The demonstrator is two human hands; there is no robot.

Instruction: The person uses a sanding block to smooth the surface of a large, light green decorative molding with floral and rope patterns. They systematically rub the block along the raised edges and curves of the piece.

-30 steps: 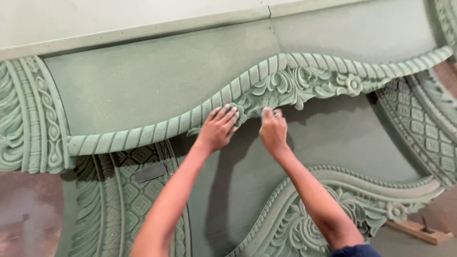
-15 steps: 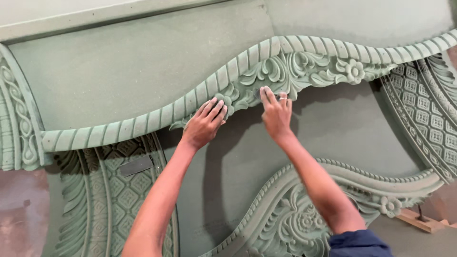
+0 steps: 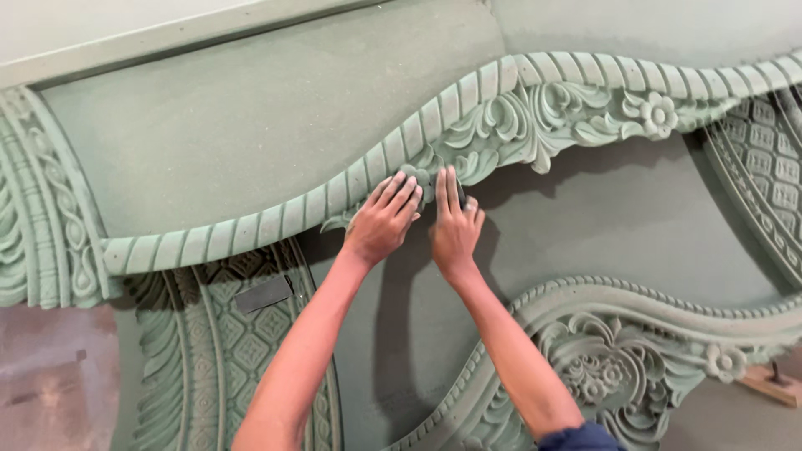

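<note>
Since half a second ago, both hands are sitting closer together, and they are lying further left along the carved green panel (image 3: 251,142). I am pressing my left hand (image 3: 383,219) flat, fingers together, against the leaf carving (image 3: 493,134) just under the rope-like moulding (image 3: 351,179). I am laying my right hand (image 3: 454,227) right beside it, nearly touching, fingers straight and pointing up. Something small and dark (image 3: 460,195) is showing at my right fingertips; I cannot tell whether I am gripping it. Lower right, a second floral scroll (image 3: 618,367) is curving past my right forearm.
</note>
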